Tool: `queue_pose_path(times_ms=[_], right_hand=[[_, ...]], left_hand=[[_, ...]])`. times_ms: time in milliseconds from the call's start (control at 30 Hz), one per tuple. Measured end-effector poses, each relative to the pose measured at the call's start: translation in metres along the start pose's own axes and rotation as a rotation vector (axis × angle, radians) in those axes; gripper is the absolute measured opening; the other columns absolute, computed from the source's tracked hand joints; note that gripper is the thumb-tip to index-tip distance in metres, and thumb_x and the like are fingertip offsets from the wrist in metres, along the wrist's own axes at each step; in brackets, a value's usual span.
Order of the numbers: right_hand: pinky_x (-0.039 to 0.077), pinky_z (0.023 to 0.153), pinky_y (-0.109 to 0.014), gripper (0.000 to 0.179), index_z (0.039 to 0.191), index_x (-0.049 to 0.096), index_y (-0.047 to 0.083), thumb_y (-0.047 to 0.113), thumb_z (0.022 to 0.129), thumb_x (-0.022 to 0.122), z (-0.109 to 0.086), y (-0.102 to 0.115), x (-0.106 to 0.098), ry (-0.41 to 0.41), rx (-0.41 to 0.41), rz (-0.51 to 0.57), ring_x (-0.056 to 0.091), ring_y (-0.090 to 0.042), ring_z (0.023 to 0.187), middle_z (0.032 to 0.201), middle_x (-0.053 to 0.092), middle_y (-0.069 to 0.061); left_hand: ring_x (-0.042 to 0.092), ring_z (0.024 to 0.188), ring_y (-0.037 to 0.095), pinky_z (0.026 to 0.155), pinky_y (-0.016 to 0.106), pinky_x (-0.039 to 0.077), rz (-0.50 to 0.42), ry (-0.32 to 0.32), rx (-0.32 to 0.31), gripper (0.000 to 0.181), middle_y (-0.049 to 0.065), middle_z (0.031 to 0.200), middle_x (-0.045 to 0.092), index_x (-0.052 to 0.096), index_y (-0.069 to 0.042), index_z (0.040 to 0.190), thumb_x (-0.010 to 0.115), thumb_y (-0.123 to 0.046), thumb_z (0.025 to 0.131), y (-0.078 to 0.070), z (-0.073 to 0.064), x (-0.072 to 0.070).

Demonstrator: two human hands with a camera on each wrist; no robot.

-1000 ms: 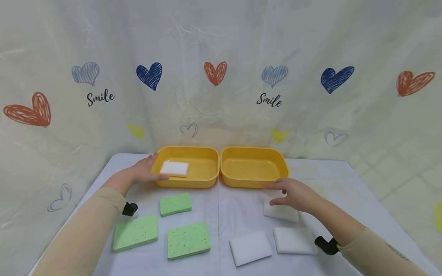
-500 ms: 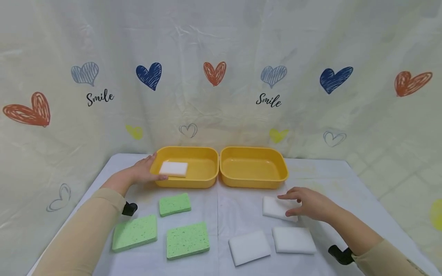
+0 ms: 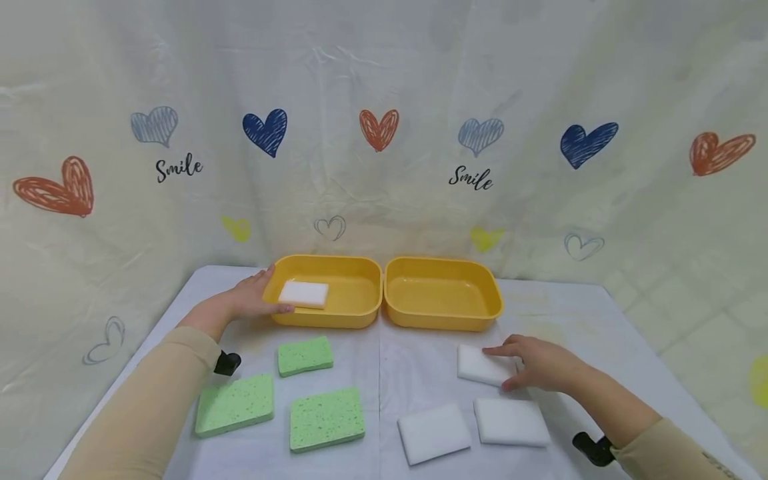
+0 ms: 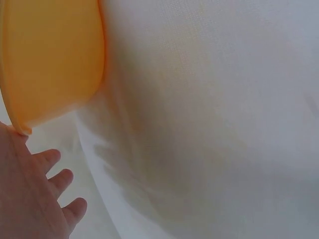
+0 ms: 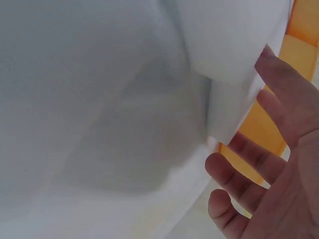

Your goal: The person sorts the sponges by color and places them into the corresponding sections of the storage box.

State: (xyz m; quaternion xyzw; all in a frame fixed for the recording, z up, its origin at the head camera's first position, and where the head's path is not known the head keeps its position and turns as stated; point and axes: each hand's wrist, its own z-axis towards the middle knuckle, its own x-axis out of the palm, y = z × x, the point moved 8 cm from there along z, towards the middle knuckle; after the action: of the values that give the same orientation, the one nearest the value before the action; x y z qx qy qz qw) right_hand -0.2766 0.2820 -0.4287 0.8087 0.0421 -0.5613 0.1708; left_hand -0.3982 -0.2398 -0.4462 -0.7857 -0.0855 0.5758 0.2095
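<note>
"Before the right yellow tray (image 3: pixel 443 293), what's the right hand (image 3: pixel 545 364) at?"

"It's spread wide about one end of a flat white sponge (image 3: pixel 477 364); can't tell whether it touches."

"And the left hand (image 3: pixel 249 299)?"

"Spread wide, touching the left yellow tray (image 3: pixel 354 293)"

Yellow trays (image 3: pixel 327 320): smooth, glossy plastic; green sponges (image 3: pixel 327 419): matt, rough, speckled pits; white pads (image 3: pixel 435 433): matt, smooth, foam-like; desk cover (image 3: pixel 408 373): matt cloth, fine weave; backdrop (image 3: pixel 393 190): creased sheet, faint sheen; sleeves (image 3: pixel 141 407): matt cloth
</note>
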Motion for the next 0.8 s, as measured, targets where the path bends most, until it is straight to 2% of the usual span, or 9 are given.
queue_pose_path(times_ms=[200, 467, 667, 800], right_hand=[[0.052, 0.087, -0.050, 0.066, 0.131, 0.066, 0.034, 0.051, 0.070, 0.085, -0.002, 0.002, -0.001, -0.043, -0.066, -0.048, 0.059, -0.022, 0.099, 0.115, 0.061, 0.002], [0.052, 0.073, -0.038, 0.059, 0.129, 0.068, 0.033, 0.046, 0.074, 0.085, -0.004, 0.007, -0.018, -0.094, -0.072, -0.026, 0.054, -0.016, 0.086, 0.113, 0.059, 0.003], [0.050, 0.073, -0.033, 0.056, 0.128, 0.068, 0.034, 0.045, 0.076, 0.084, -0.007, 0.009, -0.023, -0.095, -0.086, -0.022, 0.052, -0.014, 0.086, 0.110, 0.057, 0.007], [0.050, 0.073, -0.033, 0.054, 0.128, 0.068, 0.032, 0.043, 0.078, 0.083, -0.010, 0.012, -0.031, -0.108, -0.105, 0.006, 0.053, -0.015, 0.088, 0.111, 0.057, 0.007]], left_hand=[[0.005, 0.146, 0.050, 0.115, 0.067, 0.010, 0.003, 0.000, 0.008, 0.133, 0.028, 0.162, 0.002, -0.006, -0.001, 0.157, 0.063, -0.080, 0.074, -0.006, -0.005, -0.002], [0.007, 0.146, 0.050, 0.115, 0.067, 0.011, 0.012, 0.006, -0.002, 0.128, 0.029, 0.161, 0.004, -0.007, 0.000, 0.157, 0.062, -0.075, 0.079, -0.009, -0.011, -0.004], [0.007, 0.144, 0.053, 0.113, 0.069, 0.011, 0.000, 0.021, -0.007, 0.126, 0.033, 0.160, 0.004, -0.007, 0.003, 0.156, 0.064, -0.071, 0.081, -0.017, -0.018, -0.006], [0.007, 0.145, 0.051, 0.114, 0.068, 0.011, 0.004, 0.019, -0.010, 0.127, 0.031, 0.161, 0.004, -0.007, 0.000, 0.157, 0.063, -0.074, 0.080, -0.018, -0.016, -0.005]])
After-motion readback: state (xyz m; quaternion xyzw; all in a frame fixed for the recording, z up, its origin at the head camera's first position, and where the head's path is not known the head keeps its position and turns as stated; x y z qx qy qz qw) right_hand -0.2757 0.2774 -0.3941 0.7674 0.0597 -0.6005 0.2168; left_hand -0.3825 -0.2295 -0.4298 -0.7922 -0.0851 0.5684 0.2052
